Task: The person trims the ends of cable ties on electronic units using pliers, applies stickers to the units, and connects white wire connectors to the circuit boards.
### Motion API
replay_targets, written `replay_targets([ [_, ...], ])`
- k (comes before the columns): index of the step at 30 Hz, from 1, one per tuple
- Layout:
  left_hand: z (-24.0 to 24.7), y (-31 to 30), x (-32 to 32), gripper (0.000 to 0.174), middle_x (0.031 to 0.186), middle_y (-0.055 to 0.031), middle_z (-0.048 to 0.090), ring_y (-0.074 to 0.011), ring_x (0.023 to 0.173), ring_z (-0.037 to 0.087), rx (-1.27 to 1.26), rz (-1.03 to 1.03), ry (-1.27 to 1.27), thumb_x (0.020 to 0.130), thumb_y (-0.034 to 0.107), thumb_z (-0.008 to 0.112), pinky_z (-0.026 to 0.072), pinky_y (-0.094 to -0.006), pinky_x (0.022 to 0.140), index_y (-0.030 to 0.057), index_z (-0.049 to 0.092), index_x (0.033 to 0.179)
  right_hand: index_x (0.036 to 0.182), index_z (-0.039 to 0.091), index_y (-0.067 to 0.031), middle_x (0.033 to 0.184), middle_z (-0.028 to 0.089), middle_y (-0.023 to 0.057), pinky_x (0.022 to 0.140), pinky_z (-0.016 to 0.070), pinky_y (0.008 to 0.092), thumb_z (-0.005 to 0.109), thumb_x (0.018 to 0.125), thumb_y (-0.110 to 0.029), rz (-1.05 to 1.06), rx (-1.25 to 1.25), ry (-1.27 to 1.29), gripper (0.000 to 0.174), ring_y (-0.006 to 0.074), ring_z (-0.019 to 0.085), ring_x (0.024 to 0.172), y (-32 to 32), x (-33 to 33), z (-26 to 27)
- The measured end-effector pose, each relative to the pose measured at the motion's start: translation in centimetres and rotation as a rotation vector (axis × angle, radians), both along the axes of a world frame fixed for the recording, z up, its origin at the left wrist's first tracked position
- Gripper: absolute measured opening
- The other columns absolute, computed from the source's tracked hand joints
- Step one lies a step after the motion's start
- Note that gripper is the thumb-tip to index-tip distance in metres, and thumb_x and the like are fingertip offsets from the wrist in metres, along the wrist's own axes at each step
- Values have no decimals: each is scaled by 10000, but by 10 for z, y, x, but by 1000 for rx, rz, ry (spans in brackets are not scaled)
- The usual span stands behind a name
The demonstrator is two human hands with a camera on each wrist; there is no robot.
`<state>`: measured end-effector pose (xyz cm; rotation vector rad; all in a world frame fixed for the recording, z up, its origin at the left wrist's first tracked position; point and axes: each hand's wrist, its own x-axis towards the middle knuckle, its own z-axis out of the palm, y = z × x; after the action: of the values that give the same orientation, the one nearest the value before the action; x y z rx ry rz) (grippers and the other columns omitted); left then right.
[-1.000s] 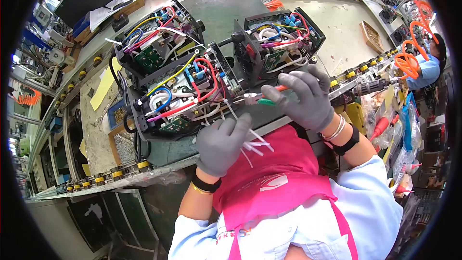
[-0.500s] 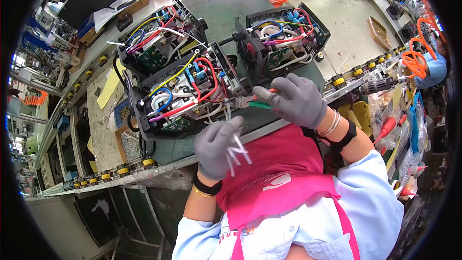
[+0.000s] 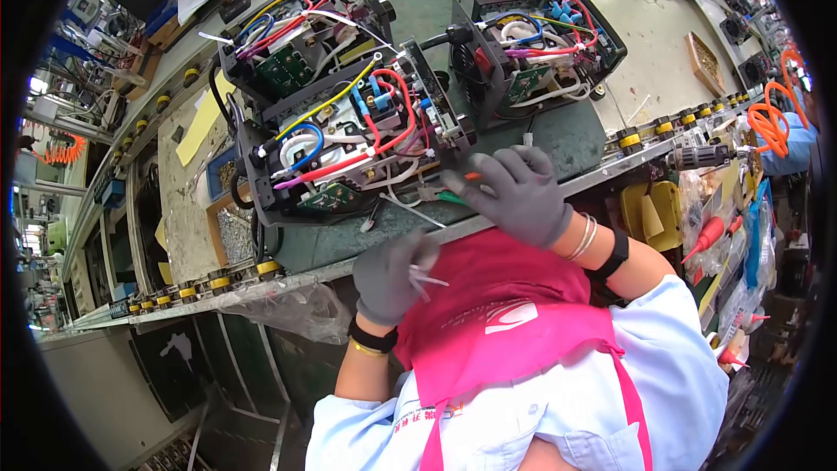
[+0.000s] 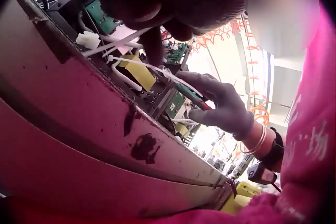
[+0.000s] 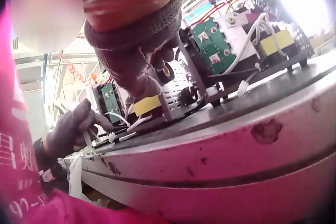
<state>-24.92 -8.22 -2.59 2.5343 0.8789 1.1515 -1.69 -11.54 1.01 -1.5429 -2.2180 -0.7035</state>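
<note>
In the head view my gloved left hand (image 3: 388,281) holds a few white cable ties (image 3: 425,277) between thumb and fingers, just off the bench's front edge. My gloved right hand (image 3: 523,199) grips cutting pliers (image 3: 450,197) with green and orange handles. The pliers' metal head points left, close to the front lower edge of the nearest open electronic unit (image 3: 336,144). That unit has a black frame and red, yellow, blue and white wires. A loose white cable tie (image 4: 157,69) crosses in front of the pliers in the left wrist view.
Two similar units stand behind, one at the back left (image 3: 296,44) and one at the right (image 3: 540,52). A small box of metal parts (image 3: 234,235) lies left. Rollers (image 3: 628,139) line the conveyor. A power screwdriver (image 3: 702,157) and a yellow bin (image 3: 652,214) are at the right.
My left hand has drawn back from the unit toward the apron, still with cable ties. My right hand stays near the unit with the pliers. The head view has shifted slightly.
</note>
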Motion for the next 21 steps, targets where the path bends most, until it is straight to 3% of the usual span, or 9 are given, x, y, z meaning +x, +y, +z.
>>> replay_targets([
  [3,18,4,12,200,707,-49,601,-252,586,593,-10,-4,343,808,160,694,450,-358,521,104,677,999,1138,659,-261,997,529,-13,940,345,355,592,787,-236,-4,-22,31,358,140,531,907,5,-10,-8],
  [6,11,14,11,253,675,-5,540,-194,592,583,82,-10,257,798,166,662,428,-343,472,124,652,1047,1139,678,-305,991,542,-17,872,368,344,619,748,-250,-15,-20,63,399,138,555,889,7,-20,-7],
  [12,12,17,9,251,674,-35,529,-212,591,575,72,23,110,784,144,667,430,-348,472,110,657,1033,1150,682,-279,952,538,-2,786,391,352,629,753,-219,-33,-54,117,405,166,555,845,11,-30,-11],
  [15,15,15,9,164,665,-68,573,-261,553,558,19,42,63,799,128,713,425,-362,492,108,672,957,1183,667,-245,931,533,11,711,422,345,660,727,-201,-11,-136,110,458,190,560,811,12,-27,-11],
  [18,8,15,6,303,681,-40,545,-225,565,560,14,61,55,775,180,706,434,-352,481,123,672,1071,1236,633,-210,898,532,27,638,455,349,706,679,-206,20,-239,158,562,210,563,793,11,-24,-15],
  [21,8,18,8,353,693,-50,561,-231,558,557,-10,66,48,768,187,716,434,-354,483,132,675,1114,1253,616,-205,915,544,44,596,495,364,689,732,-214,47,-368,241,526,240,572,801,10,-23,-10],
])
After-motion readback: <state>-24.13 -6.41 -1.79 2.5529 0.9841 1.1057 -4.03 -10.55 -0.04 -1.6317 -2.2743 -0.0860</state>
